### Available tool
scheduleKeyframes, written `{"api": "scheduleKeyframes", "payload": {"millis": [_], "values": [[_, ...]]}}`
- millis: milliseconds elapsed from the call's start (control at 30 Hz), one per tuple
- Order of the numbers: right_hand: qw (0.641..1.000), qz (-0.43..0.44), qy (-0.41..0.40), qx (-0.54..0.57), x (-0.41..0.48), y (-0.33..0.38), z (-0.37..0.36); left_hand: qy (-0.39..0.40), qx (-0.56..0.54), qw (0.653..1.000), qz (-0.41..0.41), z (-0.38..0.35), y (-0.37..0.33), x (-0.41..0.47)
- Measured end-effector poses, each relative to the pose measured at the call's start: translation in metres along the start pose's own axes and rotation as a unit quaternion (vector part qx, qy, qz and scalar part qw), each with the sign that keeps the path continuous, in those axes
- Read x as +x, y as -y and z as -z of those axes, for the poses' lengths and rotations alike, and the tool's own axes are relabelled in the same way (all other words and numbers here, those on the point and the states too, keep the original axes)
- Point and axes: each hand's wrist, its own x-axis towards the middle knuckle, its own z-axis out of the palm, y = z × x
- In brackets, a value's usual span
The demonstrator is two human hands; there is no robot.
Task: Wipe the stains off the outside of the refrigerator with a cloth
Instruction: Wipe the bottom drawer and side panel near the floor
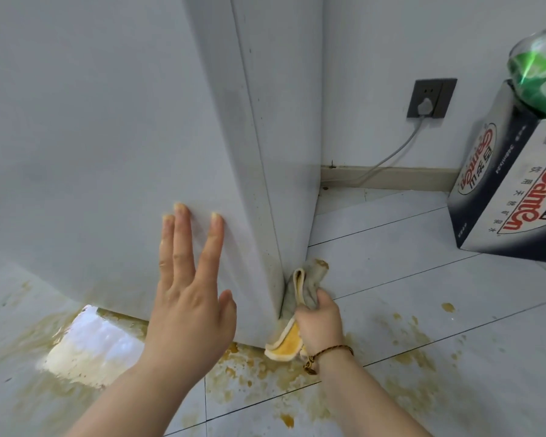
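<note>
Gripping a grey cloth with a yellow underside [311, 279] in the right hand [320, 323], fingers curled tight round its middle, one end poking up past the knuckles, the other hanging out by the wrist. Holding that cloth against the bottom corner of the white refrigerator [108, 137], at the seam between front face and side panel, just above the floor. Wearing a braided cord bracelet [331, 353] on that wrist.

Laying the left hand [189, 298] flat on the front face near the same corner, fingers straight and spread, grasping nothing.

Dark specks [260, 116] up the corner edge. Beneath and around, yellow-brown splatter [256, 370] across the pale floor tiles [423, 279].

Farther right, by the wall, a printed cardboard water carton [511, 190] with a green bottle [539, 74] at its top. Beside it, a grey wall socket [442, 89] with a white plug [424, 105] and a cable [391, 156] trailing down to the skirting board [423, 179].
</note>
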Motion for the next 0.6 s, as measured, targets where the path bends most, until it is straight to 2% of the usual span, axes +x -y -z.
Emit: {"api": "scheduleKeyframes", "payload": {"millis": [100, 233, 367, 433, 533, 600], "values": [[0.996, 0.082, 0.018, 0.020, -0.019, 0.051, 0.007, 0.003, -0.005, 1.000, -0.008, 0.007, 0.000, 0.000], [0.988, 0.147, 0.041, 0.040, -0.051, 0.113, 0.017, 0.005, -0.049, 0.999, -0.019, 0.019, -0.001, -0.002], [0.975, 0.199, 0.039, 0.088, -0.071, 0.156, 0.028, -0.034, -0.075, 0.996, -0.021, 0.036, -0.003, 0.003], [0.981, 0.180, 0.025, 0.074, -0.071, 0.159, 0.026, -0.063, -0.061, 0.996, -0.031, 0.051, -0.001, 0.013], [0.994, 0.107, 0.006, 0.032, -0.071, 0.161, 0.018, -0.104, -0.071, 0.992, -0.003, 0.080, 0.000, 0.039], [0.994, 0.107, 0.011, -0.015, -0.076, 0.176, 0.016, -0.129, -0.067, 0.989, 0.013, 0.096, 0.001, 0.056]]}}
